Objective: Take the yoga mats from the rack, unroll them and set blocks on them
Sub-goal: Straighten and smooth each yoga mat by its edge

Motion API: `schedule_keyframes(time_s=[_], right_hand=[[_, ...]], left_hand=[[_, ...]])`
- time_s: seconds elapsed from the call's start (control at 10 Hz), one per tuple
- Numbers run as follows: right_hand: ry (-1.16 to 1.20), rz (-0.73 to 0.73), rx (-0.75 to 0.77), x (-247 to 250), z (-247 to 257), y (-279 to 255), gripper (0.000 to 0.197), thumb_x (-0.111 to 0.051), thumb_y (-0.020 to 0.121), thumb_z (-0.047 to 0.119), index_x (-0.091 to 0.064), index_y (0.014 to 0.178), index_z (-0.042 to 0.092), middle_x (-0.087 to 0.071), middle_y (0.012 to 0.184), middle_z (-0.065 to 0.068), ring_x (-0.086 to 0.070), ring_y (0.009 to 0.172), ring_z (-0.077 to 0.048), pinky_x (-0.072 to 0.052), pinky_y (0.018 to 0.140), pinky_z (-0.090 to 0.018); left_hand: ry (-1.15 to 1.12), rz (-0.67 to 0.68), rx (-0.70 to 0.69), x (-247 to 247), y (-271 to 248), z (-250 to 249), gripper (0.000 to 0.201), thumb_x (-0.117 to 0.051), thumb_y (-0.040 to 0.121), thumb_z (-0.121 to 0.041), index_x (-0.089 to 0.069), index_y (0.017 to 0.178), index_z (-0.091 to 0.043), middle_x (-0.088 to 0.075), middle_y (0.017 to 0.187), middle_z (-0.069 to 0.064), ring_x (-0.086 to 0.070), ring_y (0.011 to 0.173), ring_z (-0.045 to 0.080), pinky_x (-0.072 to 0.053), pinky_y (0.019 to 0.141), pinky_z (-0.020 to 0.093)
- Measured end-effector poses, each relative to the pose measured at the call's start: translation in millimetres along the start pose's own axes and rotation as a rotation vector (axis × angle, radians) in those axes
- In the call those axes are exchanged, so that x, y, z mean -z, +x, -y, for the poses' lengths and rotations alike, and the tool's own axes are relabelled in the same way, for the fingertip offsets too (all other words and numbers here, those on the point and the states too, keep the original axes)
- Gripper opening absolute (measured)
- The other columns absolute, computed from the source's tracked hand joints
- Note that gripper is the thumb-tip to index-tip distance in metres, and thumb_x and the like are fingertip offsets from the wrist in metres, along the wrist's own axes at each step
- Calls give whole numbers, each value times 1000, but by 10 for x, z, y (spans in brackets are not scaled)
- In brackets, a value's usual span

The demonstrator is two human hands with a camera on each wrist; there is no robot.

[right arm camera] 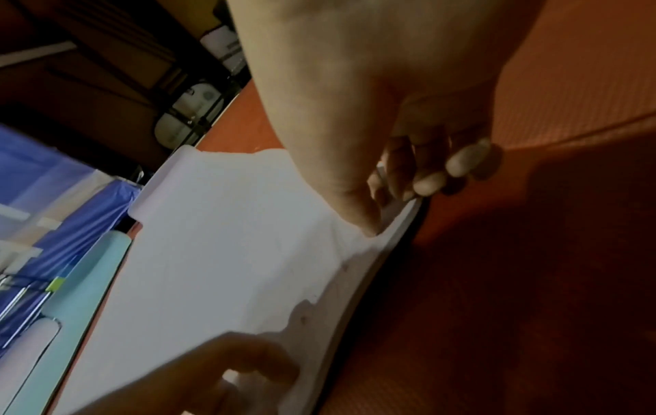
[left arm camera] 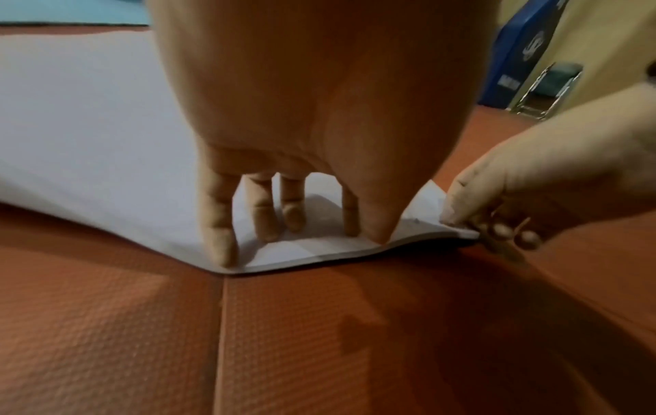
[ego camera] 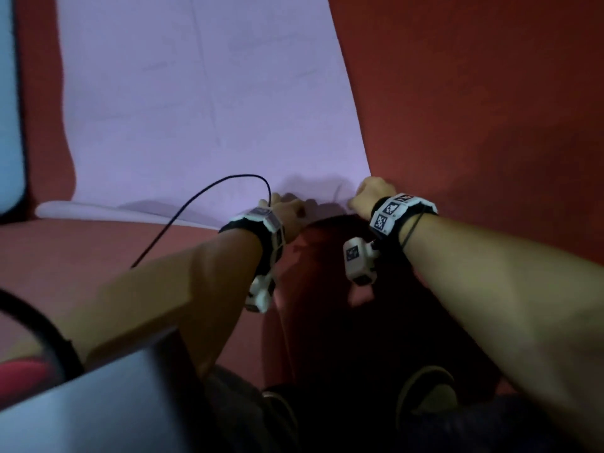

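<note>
On the red floor (ego camera: 474, 93), left hand (ego camera: 287, 210) presses straight fingers (left arm camera: 220, 238) onto the lilac yoga mat (ego camera: 202, 109); right hand (ego camera: 369, 194) pinches its lifted corner.

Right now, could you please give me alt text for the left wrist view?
The left hand presses straight fingers on a lilac mat's near edge while the right hand pinches its raised corner. Orange floor fills the foreground.
</note>
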State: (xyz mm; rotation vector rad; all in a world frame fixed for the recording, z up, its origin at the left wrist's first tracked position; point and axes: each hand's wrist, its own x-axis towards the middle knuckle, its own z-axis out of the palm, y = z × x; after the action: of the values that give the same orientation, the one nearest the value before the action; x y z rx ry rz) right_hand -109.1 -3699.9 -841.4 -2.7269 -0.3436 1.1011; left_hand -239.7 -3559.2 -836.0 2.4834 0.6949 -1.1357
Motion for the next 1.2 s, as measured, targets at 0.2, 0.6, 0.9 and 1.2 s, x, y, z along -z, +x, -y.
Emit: schedule_keyframes(time_s=[0.2,0.6,0.9,1.2], right_hand=[[133,40,29,-27,-62,214,38,-66,85,38,-63,110,10,-63,121,-15,-61,110,-34,-49,89,-35],[231,-37,-21,-142,61,-86,42,-64,84,26,-55,121,9,-60,124,-16,-60,109,-34,-44,80,-29],[633,3,-108,-26,-70,16,54,-62,89,13,-42,139,8,-51,134,-10,-56,116,-29,-50,85,-30],[979,-42,-219,-209,-133,-235,33,-66,85,10,-60,115,-3,-67,76,-13,-68,68,-27,-59,62,-37]], left_hand=[[-120,15,161,104,-72,-159,52,-40,91,-67,-47,135,-39,-42,129,14,-47,121,42,-39,106,48],[-238,-244,168,-59,-91,-60,37,-50,96,-45,-51,126,-23,-58,125,16,-55,114,38,-44,90,39],[-214,-322,15,-142,104,176,44,-64,89,-48,-49,116,-18,-63,112,7,-59,105,31,-46,85,36],[-440,-380,-26,-137,13,304,35,-68,84,-45,-57,109,-22,-65,109,2,-61,98,25,-46,78,32]])
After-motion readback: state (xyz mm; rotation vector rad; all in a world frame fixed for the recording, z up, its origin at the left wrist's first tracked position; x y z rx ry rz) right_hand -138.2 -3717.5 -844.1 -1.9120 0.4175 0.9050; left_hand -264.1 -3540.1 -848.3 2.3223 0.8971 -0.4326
